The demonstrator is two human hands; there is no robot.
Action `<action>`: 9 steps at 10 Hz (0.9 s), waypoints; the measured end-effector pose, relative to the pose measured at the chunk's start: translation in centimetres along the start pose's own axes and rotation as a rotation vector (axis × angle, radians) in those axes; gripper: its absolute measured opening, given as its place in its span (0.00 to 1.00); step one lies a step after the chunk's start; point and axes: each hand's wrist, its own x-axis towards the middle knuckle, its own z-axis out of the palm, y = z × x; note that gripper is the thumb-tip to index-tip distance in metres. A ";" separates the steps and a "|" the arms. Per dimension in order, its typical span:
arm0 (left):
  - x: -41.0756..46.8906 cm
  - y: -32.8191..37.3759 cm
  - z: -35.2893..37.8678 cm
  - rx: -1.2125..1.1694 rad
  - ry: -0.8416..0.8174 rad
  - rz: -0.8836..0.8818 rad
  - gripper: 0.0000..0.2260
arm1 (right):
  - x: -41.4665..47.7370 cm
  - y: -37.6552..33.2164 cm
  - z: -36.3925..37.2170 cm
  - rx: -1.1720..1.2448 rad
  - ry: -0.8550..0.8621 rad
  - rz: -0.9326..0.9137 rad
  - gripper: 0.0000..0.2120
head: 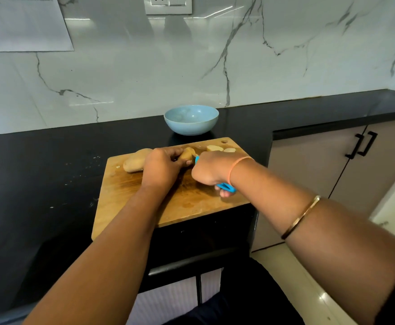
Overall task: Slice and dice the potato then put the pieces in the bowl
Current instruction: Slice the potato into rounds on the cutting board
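Observation:
A wooden cutting board (pixel 187 202) lies on the black counter. My left hand (pixel 161 167) holds a potato piece (pixel 187 154) down on the board. My right hand (pixel 211 170) grips a blue-handled knife (pixel 227 186), its blade mostly hidden behind the hand next to that piece. A larger potato part (pixel 134 161) lies at the board's left. Two pale slices (pixel 215 148) rest near the board's far right corner. A light blue bowl (pixel 191 119) stands behind the board and holds nothing.
The black counter (pixel 51 172) runs left and back to the marble wall. Its front edge drops off just below the board. Cabinet doors with black handles (pixel 362 144) stand at right. A paper sheet (pixel 23 22) hangs on the wall at upper left.

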 end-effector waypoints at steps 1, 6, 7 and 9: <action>0.0 0.3 0.1 0.001 0.006 -0.023 0.16 | -0.2 0.4 0.5 0.028 0.017 -0.013 0.18; 0.3 0.4 0.2 -0.014 0.054 -0.128 0.15 | -4.3 1.4 0.2 -0.014 -0.013 0.038 0.18; 0.2 0.2 0.1 -0.004 0.037 -0.088 0.15 | -5.5 3.3 -0.1 0.151 -0.039 0.064 0.11; 0.0 0.3 -0.1 0.028 0.002 -0.055 0.17 | -4.9 3.9 0.2 0.234 0.057 0.076 0.11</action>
